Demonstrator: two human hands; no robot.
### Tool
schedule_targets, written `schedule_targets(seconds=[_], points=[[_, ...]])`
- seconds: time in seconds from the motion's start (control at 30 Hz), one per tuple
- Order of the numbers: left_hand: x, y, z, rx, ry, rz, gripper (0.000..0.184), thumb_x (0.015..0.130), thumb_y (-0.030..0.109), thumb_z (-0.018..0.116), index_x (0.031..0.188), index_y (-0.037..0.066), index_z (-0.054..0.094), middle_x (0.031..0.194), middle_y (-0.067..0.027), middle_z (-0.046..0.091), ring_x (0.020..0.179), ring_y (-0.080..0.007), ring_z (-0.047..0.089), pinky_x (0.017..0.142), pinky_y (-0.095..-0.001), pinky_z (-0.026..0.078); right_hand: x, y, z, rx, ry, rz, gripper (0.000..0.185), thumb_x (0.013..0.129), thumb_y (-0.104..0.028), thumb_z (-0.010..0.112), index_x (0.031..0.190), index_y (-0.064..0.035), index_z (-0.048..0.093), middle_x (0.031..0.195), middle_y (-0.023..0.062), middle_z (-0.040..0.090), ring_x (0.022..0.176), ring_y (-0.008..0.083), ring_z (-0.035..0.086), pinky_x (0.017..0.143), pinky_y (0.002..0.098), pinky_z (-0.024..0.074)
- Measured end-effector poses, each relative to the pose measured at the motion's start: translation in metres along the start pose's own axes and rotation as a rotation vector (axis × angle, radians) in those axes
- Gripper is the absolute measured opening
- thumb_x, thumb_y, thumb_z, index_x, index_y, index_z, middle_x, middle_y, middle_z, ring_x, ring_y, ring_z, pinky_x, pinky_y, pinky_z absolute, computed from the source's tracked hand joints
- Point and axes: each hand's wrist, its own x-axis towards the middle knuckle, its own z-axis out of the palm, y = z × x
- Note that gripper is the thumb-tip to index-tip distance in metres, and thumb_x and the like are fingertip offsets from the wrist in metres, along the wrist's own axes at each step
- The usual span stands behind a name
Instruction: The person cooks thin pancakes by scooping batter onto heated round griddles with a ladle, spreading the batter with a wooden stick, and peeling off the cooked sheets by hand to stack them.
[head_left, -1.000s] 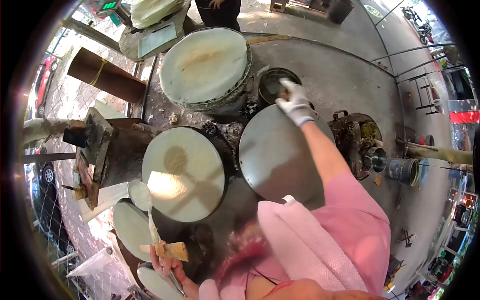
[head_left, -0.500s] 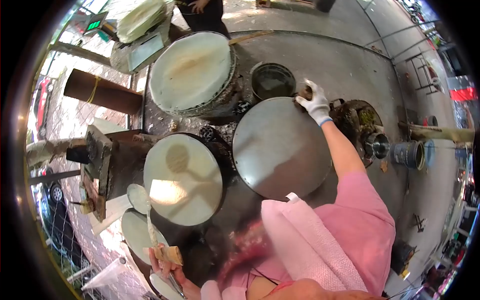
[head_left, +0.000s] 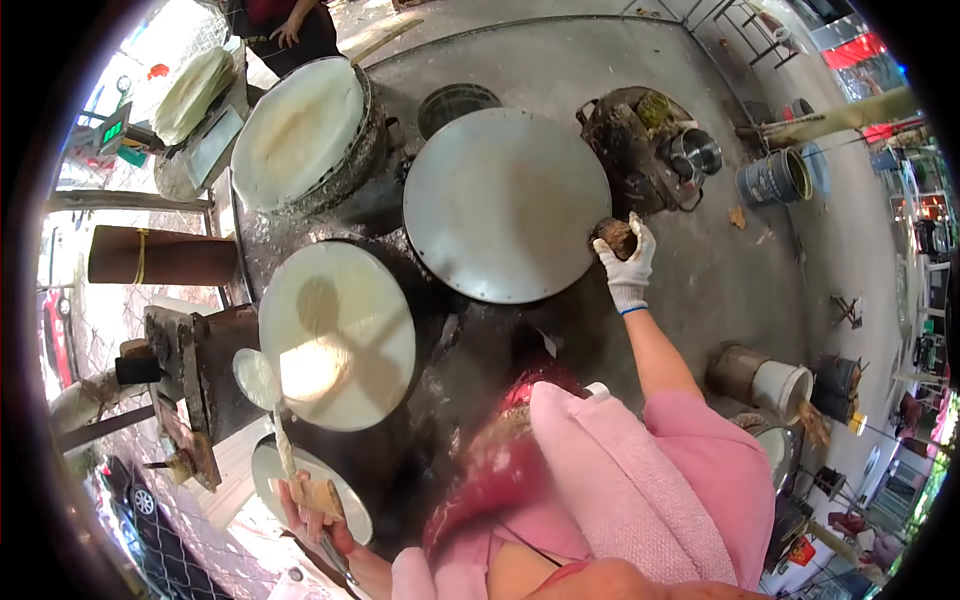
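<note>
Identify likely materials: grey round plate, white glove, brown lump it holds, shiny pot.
Grey round plate: probably steel, smooth and satin, from its soft sheen.
White glove: likely knitted fabric, matte, with a snug blue-edged cuff.
Brown lump: unclear; rough, dark and matte, perhaps fibre or cloth.
Shiny pot: likely stainless steel, polished, judging by its bright reflections.

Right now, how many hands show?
3: the left hand holding a ladle, the gloved right hand holding a brown lump by the bare griddle, and another person's hand at upper left. Others may be hidden.
</note>
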Motion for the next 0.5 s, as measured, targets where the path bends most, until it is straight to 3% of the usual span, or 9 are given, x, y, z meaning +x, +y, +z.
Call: schedule_targets(seconds=[0.13, 0.23, 0.3, 0.37, 0.43, 0.47, 0.5], points=[[-0.030, 0.017, -0.018, -0.002, -0.045, -0.042, 0.043, 0.105, 0.033, 0.040, 0.115, -0.008, 0.045, 0.057, -0.0013, 0.047, 0.034, -0.0032, 0.038, 0.038, -0.0183, 0.022, -0.070, -0.056, -0.009, -0.026, 0.021, -0.109, 0.075, 0.069, -0.013, 0.088, 0.130, -0.0061, 0.045, 0.132, 0.0168, 0.050, 0.122, 0.0330, 0.051, 0.105, 0.0418, 0.0429], [-0.052, 0.025, -0.032, -0.021, -0.059, -0.037, 0.041, 0.104, 0.032, 0.042, 0.113, -0.008, 0.047, 0.058, -0.0018, 0.048, 0.035, -0.0028, 0.038, 0.036, -0.0184, 0.019, -0.107, -0.104, -0.006, 0.027, -0.116, -0.134, 0.069, 0.067, -0.011, 0.088, 0.125, -0.0103, 0.050, 0.128, 0.0159, 0.049, 0.120, 0.0353, 0.052, 0.103, 0.0441, 0.0453], [-0.059, 0.047, -0.070, -0.037, -0.288, -0.125, 0.058, 0.105, 0.037, 0.036, 0.132, -0.014, 0.041, 0.112, -0.0273, 0.065, 0.038, -0.0085, 0.043, 0.045, -0.0249, 0.024, -0.123, -0.128, 0.008, 0.041, -0.185, -0.149, 0.062, 0.062, -0.006, 0.087, 0.116, -0.0122, 0.057, 0.126, 0.0160, 0.049, 0.114, 0.0371, 0.054, 0.098, 0.0440, 0.0486], [-0.074, 0.038, -0.064, 0.017, -0.059, 0.085, 0.057, 0.105, 0.038, 0.036, 0.133, -0.012, 0.040, 0.116, -0.0276, 0.063, 0.039, -0.0083, 0.043, 0.046, -0.0251, 0.025, -0.117, -0.160, 0.027, 0.143, -0.350, -0.296, 0.050, 0.066, -0.001, 0.081, 0.110, -0.0157, 0.062, 0.119, 0.0152, 0.051, 0.102, 0.0347, 0.058, 0.086, 0.0426, 0.0528], [-0.091, 0.017, -0.045, 0.182, 0.352, 0.377, 0.057, 0.105, 0.038, 0.035, 0.134, -0.011, 0.040, 0.122, -0.0282, 0.059, 0.041, -0.0080, 0.043, 0.048, -0.0260, 0.028, -0.112, -0.182, 0.060, 0.043, -0.352, -0.559, 0.041, 0.071, -0.004, 0.078, 0.108, -0.0176, 0.066, 0.113, 0.0134, 0.051, 0.098, 0.0333, 0.058, 0.085, 0.0452, 0.0519], [-0.087, -0.015, 0.003, 0.309, 0.566, 0.503, 0.057, 0.106, 0.039, 0.035, 0.134, -0.010, 0.040, 0.121, -0.0271, 0.060, 0.041, -0.0079, 0.043, 0.049, -0.0265, 0.029, -0.116, -0.191, 0.080, 0.029, -0.306, -0.586, 0.038, 0.076, -0.010, 0.076, 0.112, -0.0191, 0.065, 0.111, 0.0128, 0.051, 0.097, 0.0345, 0.058, 0.086, 0.0489, 0.0506], [-0.090, -0.002, -0.020, 0.217, 0.332, 0.429, 0.055, 0.105, 0.037, 0.037, 0.134, -0.009, 0.040, 0.118, -0.0239, 0.060, 0.043, -0.0071, 0.043, 0.050, -0.0251, 0.030, -0.113, -0.206, 0.097, -0.005, -0.268, -0.604, 0.040, 0.077, -0.011, 0.075, 0.114, -0.0213, 0.064, 0.111, 0.0127, 0.051, 0.097, 0.0350, 0.058, 0.086, 0.0501, 0.0507]])
